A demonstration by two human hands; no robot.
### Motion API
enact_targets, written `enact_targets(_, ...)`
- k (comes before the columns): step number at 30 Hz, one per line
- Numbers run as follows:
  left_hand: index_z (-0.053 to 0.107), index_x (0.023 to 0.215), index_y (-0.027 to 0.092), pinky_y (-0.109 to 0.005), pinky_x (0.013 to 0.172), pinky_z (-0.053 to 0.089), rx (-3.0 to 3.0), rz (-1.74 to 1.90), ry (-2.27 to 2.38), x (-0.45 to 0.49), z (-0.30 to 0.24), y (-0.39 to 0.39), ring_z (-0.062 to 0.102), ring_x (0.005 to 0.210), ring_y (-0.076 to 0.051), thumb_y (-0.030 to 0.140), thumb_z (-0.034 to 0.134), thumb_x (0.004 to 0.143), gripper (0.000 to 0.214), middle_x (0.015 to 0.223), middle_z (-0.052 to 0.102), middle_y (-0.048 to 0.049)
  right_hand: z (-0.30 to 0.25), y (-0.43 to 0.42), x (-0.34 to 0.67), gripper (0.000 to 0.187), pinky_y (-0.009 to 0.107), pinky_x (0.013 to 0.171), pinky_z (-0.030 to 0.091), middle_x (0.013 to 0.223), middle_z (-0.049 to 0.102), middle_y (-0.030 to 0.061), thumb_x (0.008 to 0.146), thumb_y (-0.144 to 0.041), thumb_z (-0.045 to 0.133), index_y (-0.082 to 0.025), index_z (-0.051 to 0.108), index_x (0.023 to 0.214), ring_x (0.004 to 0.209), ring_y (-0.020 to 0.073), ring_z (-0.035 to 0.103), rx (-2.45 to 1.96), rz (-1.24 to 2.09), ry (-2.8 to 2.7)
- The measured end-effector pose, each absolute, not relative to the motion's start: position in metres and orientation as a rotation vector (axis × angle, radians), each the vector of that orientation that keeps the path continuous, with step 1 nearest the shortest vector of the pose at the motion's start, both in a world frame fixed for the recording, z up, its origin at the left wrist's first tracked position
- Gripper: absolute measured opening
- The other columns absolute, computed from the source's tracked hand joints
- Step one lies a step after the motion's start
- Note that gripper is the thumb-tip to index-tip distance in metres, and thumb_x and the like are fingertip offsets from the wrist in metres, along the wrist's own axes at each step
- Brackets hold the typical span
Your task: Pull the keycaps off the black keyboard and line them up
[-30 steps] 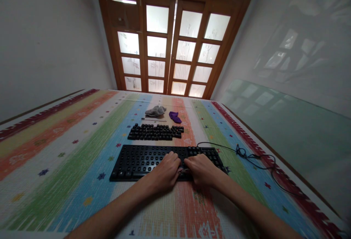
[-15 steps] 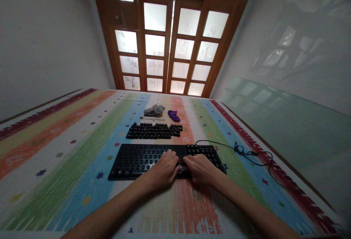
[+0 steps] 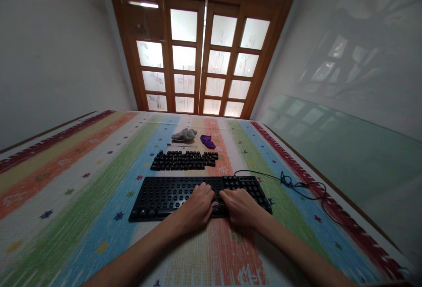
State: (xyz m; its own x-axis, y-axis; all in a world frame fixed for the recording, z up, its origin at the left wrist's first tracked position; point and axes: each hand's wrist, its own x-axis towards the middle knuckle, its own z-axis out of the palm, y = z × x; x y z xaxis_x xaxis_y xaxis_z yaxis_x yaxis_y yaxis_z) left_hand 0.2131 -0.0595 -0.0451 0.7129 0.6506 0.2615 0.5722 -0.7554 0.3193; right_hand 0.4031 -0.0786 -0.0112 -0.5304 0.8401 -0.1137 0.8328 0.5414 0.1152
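Keyboard: your black keyboard [image 3: 165,197] lies flat near the middle of the mat [image 3: 82,199], with its long side towards you.
Hands: your left hand [image 3: 197,208] and right hand [image 3: 242,207] rest curled on the keyboard's near edge, right of its middle. They sit side by side, fingertips almost meeting. A small pinkish thing shows between them, but you cannot tell what it is or whether either hand grips it.
Cable: a dark cable [image 3: 296,186] leaves the keyboard's far right corner and lies in loose loops on the mat to your right.
Keycaps: a flat block of loose black keycaps [image 3: 184,160] sits just beyond the keyboard, apart from it.
Beyond them: a thin dark stick [image 3: 181,145], then a crumpled grey cloth [image 3: 183,135], with a small purple cloth [image 3: 207,141] just to its right.
Mat: it is woven-looking, with long stripes of red, orange, green, blue and white and small star marks, and it covers the floor.
Room: a wooden double door [image 3: 201,58] with frosted panes stands at the far end. The wall on your left is plain grey, and the glossy green lower wall [image 3: 329,146] on your right reflects the panes.
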Motion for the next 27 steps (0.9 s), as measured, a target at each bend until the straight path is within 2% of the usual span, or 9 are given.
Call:
enact_targets(7,0.052,0.094,0.016,-0.043,0.086,0.046,2.746,0.559,0.975,0.214,-0.046,-0.061,0.048,0.093,-0.024,0.019,0.043,0.1,0.011,0.099,0.056,-0.0087,-0.015,-0.081,0.405,0.019,0.031,0.054,0.031,0.088,0.068,0.0112,0.077,-0.006,0.055,-0.014,0.059,0.093,0.07,0.0222,0.065,1.412,0.131,2.652)
enact_targets(11,0.053,0.094,0.017,-0.043,0.09,0.046,2.701,0.627,0.976,0.214,-0.042,-0.064,0.049,0.094,-0.023,0.02,0.044,0.1,0.011,0.1,0.057,-0.0079,-0.014,-0.082,0.409,0.017,0.033,0.052,0.026,0.088,0.067,0.0102,0.078,-0.006,0.055,-0.015,0.059,0.092,0.069,0.0208,0.065,1.405,0.181,2.691)
enact_targets(17,0.055,0.097,0.018,-0.041,0.088,0.047,2.642,0.691,0.971,0.209,-0.037,-0.06,0.05,0.095,-0.023,0.021,0.045,0.1,0.011,0.101,0.058,-0.0074,-0.008,-0.081,0.413,0.009,0.032,0.049,0.02,0.09,0.066,0.0078,0.091,-0.014,0.052,-0.016,0.061,0.092,0.062,0.017,0.061,1.443,0.232,2.775)
enact_targets(23,0.056,0.097,0.018,-0.039,0.085,0.048,2.619,0.711,1.002,0.204,-0.033,-0.054,0.052,0.095,-0.023,0.019,0.045,0.1,0.012,0.1,0.059,-0.0067,-0.008,-0.074,0.412,0.014,0.029,0.049,0.025,0.103,0.065,0.0066,0.095,-0.02,0.055,-0.017,0.062,0.107,0.066,0.0149,0.061,1.422,0.247,2.959)
enact_targets(27,0.056,0.096,0.018,-0.038,0.085,0.049,2.626,0.768,1.004,0.201,-0.032,-0.051,0.054,0.094,-0.022,0.021,0.044,0.101,0.012,0.098,0.06,-0.0063,-0.009,-0.068,0.407,0.022,0.028,0.05,0.029,0.104,0.065,0.0064,0.095,-0.016,0.055,-0.018,0.061,0.116,0.068,0.015,0.062,1.39,0.227,3.026)
